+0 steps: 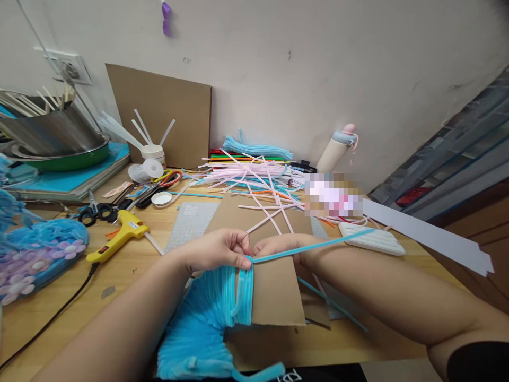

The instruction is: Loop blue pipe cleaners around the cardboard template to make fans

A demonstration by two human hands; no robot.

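Left hand (228,249) pinches fuzzy blue pipe-cleaner strand (314,246) against flat brown cardboard strip (274,297) | right hand (278,244) beyond it, grip hidden | strip: near front edge of desk (326,350) | risk: blue coils (245,297) may loosen if pinch slackens

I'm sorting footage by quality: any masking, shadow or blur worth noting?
Head view: a pixelated block hides what lies below the bottle; head view: the table darkens beneath the cardboard; head view: the left hand looks reasonably sharp.
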